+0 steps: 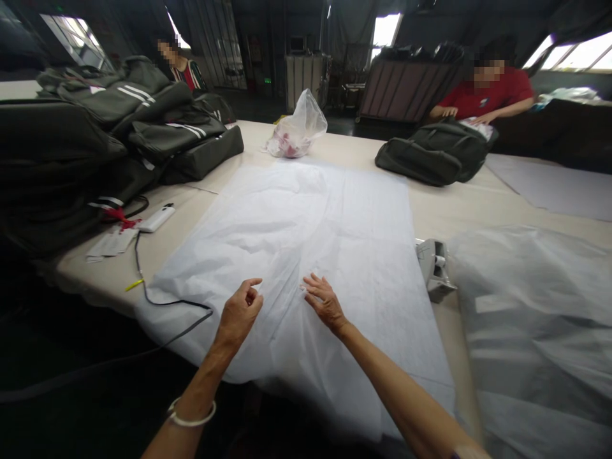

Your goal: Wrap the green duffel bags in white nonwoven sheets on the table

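Observation:
A large sheet of thin white material (368,255) lies creased over the table and hangs past its front edge. Above its near half is my left hand (240,309), index finger pointing forward and the other fingers loosely bent, with nothing visible in it. My right hand (326,301) is a short way to the right, palm down, fingers spread over the creases. Whether either hand touches the sheet I cannot tell. To the right of the sheet stands a grey tape dispenser-like device (435,268). A dark cord (179,302) runs over the sheet's left edge.
Dark bags (191,137) are piled at the left, near a white power bank-like box (157,218) and paper tags (112,244). A clear plastic bag (299,127) sits at the back. Clear sheeting (540,319) covers the right. A co-worker (497,89) handles a dark bag (433,152).

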A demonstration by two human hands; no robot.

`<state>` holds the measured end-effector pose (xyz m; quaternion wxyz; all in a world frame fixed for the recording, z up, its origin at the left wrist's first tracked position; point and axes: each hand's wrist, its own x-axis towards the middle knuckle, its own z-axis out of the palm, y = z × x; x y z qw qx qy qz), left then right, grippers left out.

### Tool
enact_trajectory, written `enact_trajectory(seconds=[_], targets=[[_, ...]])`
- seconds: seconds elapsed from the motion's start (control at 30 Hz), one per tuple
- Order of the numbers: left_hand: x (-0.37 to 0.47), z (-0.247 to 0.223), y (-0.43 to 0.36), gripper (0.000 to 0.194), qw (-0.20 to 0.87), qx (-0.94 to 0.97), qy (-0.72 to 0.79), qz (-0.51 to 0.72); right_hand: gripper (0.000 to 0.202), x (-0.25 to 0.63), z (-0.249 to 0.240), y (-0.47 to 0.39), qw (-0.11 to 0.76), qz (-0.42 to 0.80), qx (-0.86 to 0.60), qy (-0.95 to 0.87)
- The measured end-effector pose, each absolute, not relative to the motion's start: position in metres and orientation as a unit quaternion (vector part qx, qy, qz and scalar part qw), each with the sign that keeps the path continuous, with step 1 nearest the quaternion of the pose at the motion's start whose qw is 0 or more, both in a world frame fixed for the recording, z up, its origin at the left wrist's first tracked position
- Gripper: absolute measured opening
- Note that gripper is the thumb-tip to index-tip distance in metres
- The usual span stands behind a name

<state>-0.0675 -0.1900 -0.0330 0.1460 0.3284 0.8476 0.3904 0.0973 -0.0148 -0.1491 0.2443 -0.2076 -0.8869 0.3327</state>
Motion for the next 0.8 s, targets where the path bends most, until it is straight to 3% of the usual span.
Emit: enact_trajectory(seconds=[0.17, 0.3, 0.43, 0.53, 0.67, 0.73, 0.8], targets=[[-0.065, -0.033, -0.189, 0.034, 0.133, 0.38, 0.863, 0.306, 0.075, 0.071, -0.161, -0.044, 0.101, 0.231, -0.136, -0.958], [-0.052, -0.039, -0.184, 0.036, 0.164, 0.427, 0.861, 0.221, 0.065, 0.074, -0.164, -0.055, 0.127, 0.21, -0.141, -0.959], [-0.035, -0.069, -0.179, 0.041, 0.195, 0.484, 0.843, 0.13, 0.046, 0.089, -0.168, -0.053, 0.127, 0.243, -0.058, -0.96], [-0.025, -0.095, -0.179, 0.045, 0.213, 0.509, 0.83, 0.076, 0.025, 0.097, -0.167, -0.046, 0.195, 0.29, -0.107, -0.931], [-0.017, -0.11, -0.182, 0.043, 0.228, 0.517, 0.824, 0.043, 0.022, 0.104, -0.153, -0.041, 0.328, 0.305, -0.254, -0.857], [-0.017, -0.107, -0.183, 0.037, 0.233, 0.521, 0.821, 0.032, 0.025, 0.106, -0.147, -0.042, 0.327, 0.289, -0.246, -0.866], [-0.018, -0.101, -0.182, 0.03, 0.24, 0.524, 0.817, 0.02, 0.038, 0.105, -0.147, -0.045, 0.27, 0.271, -0.211, -0.899]])
